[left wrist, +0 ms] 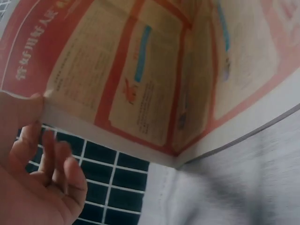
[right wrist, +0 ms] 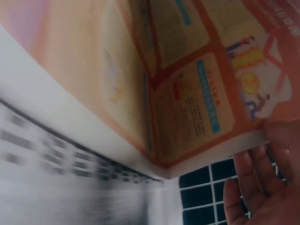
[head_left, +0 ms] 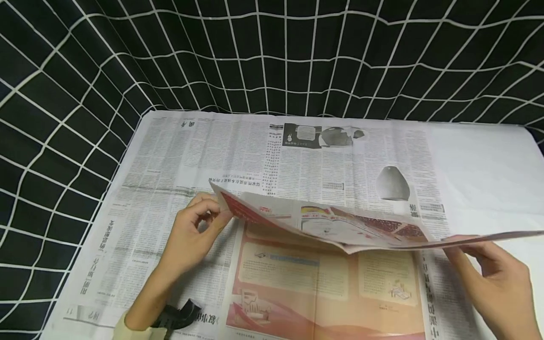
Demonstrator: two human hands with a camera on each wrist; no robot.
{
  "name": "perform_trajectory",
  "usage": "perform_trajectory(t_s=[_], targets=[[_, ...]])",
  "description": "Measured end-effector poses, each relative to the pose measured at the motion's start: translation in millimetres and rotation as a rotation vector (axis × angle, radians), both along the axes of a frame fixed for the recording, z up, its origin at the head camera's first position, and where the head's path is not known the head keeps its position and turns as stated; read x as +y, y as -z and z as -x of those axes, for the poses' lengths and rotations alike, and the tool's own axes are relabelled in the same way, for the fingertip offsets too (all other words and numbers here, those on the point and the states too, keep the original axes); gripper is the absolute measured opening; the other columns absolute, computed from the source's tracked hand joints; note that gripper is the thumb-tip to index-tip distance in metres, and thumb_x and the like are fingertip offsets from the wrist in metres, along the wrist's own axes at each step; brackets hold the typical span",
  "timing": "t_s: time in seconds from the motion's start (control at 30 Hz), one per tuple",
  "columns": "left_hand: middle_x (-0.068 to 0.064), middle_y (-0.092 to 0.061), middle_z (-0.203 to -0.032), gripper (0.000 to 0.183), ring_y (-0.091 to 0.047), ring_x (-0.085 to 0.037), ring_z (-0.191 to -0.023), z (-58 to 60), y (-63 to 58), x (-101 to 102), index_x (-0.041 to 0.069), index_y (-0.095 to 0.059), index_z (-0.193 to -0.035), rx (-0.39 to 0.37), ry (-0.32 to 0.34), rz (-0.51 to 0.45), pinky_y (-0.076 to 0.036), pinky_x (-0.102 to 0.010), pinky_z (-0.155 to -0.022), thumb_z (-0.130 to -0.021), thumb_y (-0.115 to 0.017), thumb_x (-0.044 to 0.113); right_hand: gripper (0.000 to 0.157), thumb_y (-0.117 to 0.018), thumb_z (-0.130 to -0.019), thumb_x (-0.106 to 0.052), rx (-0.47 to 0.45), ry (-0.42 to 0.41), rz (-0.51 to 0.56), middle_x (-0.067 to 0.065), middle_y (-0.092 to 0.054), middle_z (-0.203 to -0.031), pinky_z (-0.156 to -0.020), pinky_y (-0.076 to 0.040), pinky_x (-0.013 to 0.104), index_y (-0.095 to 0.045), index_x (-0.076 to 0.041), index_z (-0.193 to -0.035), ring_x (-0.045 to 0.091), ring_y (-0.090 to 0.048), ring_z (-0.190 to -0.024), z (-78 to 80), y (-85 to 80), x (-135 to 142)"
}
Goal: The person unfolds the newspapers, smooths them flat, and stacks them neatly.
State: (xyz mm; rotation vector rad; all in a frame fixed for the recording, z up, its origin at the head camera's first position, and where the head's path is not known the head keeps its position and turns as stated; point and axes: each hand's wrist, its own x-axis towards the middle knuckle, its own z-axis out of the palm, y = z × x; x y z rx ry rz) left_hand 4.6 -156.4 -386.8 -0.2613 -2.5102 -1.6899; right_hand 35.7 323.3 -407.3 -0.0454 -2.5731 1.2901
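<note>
A red and orange printed newspaper sheet (head_left: 331, 278) lies in front of me in the head view, its far part raised and folded along a crease. My left hand (head_left: 191, 236) pinches the raised part's left edge between thumb and fingers. At the right edge, my right hand (head_left: 497, 283) pinches the same sheet, its thumb below the paper. In the left wrist view, the left hand (left wrist: 44, 173) holds a corner of the sheet (left wrist: 136, 79), with the other fingers loosely curled. The right wrist view shows the right hand (right wrist: 272, 183) at the sheet's edge (right wrist: 215, 152).
Black-and-white newspapers (head_left: 157, 198) cover much of the white table (head_left: 480, 179) under the coloured sheet. A black cloth with white grid lines (head_left: 272, 61) hangs behind and to the left. A black strap (head_left: 182, 315) is by my left wrist.
</note>
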Motion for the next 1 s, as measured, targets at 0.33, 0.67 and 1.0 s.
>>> perform_trajectory(t_s=[0.33,0.67,1.0], targets=[[-0.003,-0.078,-0.120,0.019,-0.071,-0.017,-0.114,49.4,-4.0,12.9,0.013,-0.076,-0.118,-0.001,0.011,0.084,-0.053,-0.041,-0.107,-0.100,-0.074,0.018,0.021,-0.074,-0.099,-0.008,0.095,0.122,-0.048,-0.041,-0.061,-0.102,-0.090,-0.042,0.000,-0.072,0.006,-0.115,-0.017,-0.060,-0.091,49.7,-17.4,-11.8],[-0.017,-0.080,-0.109,0.026,-0.079,-0.030,-0.103,76.2,25.0,25.6,0.000,-0.073,-0.124,-0.092,0.045,0.112,-0.063,-0.045,-0.095,-0.103,-0.070,0.015,0.032,-0.071,-0.102,-0.016,0.091,0.160,-0.101,-0.046,-0.053,-0.097,-0.085,-0.038,0.001,-0.070,0.008,-0.123,-0.020,-0.053,-0.084,74.5,-27.1,-13.0],[-0.014,-0.080,-0.098,0.020,-0.075,-0.022,-0.083,79.6,36.9,26.9,0.001,-0.075,-0.108,-0.140,0.021,0.216,-0.057,-0.024,-0.073,-0.105,-0.067,0.019,0.038,-0.068,-0.104,-0.024,-0.136,0.028,-0.149,-0.040,-0.054,-0.083,-0.064,-0.043,0.003,-0.068,0.006,-0.129,-0.017,-0.055,-0.075,84.5,-3.2,-0.4]])
